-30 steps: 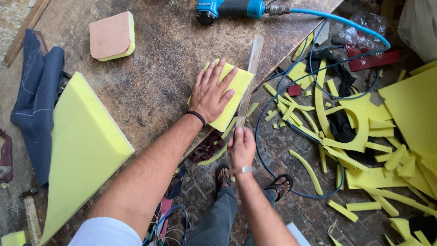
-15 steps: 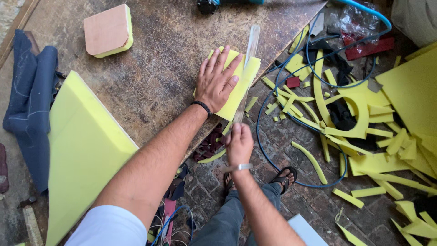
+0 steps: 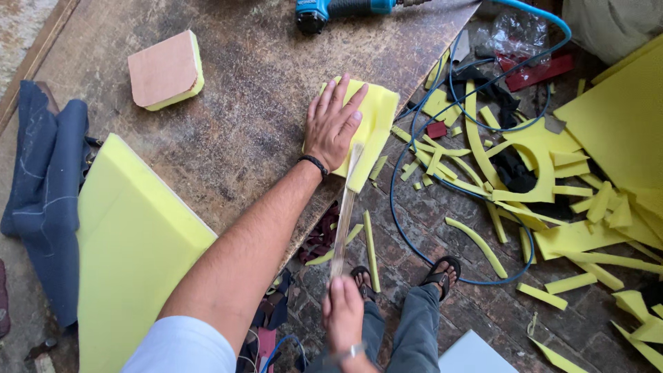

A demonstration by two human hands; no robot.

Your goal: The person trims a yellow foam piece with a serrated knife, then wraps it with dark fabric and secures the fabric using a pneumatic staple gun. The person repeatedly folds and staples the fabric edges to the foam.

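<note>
The left hand [image 3: 335,124] lies flat, fingers spread, pressing a small yellow foam piece [image 3: 373,128] onto the table [image 3: 242,103] at its edge; the foam juts past the hand toward 3 o'clock and overhangs the rim. The right hand [image 3: 343,311] is closed around the handle of a long thin blade [image 3: 345,207], directly below at 6 o'clock; the blade's long axis runs from 6 to 12, its far end meeting the foam just beside the left wrist. So the foam lies at 12 o'clock from the right hand, along the blade's own line; the left hand is the nearer, already on it. Foam offcuts [image 3: 539,179] and a blue hose [image 3: 414,228] litter the floor at 3 o'clock.
</note>
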